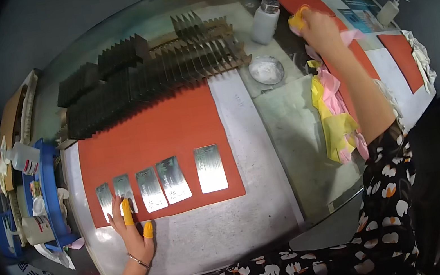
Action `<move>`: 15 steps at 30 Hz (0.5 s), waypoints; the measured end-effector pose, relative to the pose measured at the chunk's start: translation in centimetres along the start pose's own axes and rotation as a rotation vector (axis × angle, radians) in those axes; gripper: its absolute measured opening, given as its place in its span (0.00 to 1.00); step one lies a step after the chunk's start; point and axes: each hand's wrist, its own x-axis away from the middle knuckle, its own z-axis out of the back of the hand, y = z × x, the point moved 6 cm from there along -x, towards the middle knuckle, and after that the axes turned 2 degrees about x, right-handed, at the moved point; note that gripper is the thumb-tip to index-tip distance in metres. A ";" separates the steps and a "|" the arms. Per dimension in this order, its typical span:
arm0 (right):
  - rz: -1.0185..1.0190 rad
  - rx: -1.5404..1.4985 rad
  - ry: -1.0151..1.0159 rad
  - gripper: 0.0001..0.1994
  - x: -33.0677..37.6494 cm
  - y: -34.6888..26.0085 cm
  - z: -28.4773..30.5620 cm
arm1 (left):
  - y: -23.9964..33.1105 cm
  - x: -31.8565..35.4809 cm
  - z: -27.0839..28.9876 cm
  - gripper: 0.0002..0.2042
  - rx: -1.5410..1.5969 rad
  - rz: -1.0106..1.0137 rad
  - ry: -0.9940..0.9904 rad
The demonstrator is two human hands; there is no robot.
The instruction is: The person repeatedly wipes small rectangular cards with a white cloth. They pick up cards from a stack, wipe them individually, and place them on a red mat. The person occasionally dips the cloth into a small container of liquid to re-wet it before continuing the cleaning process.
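My left hand [131,239] lies with its fingers spread over the two leftmost of several shiny silver metal cards on an orange-red mat [145,131]. Yellow finger cots cover its index finger and thumb. One card [210,168] sits apart at the right of the row, and another card [173,179] is tilted slightly. Far to the right, my right hand [321,31] is raised near a strip of orange-red mat, its fingers drawn together. Yellow covers its fingertips, and what they pinch, if anything, is hard to make out. Pink cloth [353,36] shows beside the wrist.
Long racks [155,82] of dark upright plates stand behind the mat. A pump bottle [265,21] and a metal dish of white material [266,70] are right of them. Pink and yellow cloths [336,120] lie below my right forearm. Blue bins [54,190] with bottles line the left.
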 end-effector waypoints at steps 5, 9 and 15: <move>-0.239 -0.407 -0.332 0.10 6.8 -0.2 -7.3 | -0.2 -0.4 -0.7 0.29 -0.012 0.010 -0.025; -0.231 -0.436 -0.212 0.09 6.2 -0.7 -8.8 | 0.1 -0.4 -0.3 0.29 0.010 0.009 -0.017; -0.185 -0.311 -0.241 0.08 5.6 -1.6 -9.7 | -0.2 -0.1 -0.3 0.30 -0.019 0.024 0.008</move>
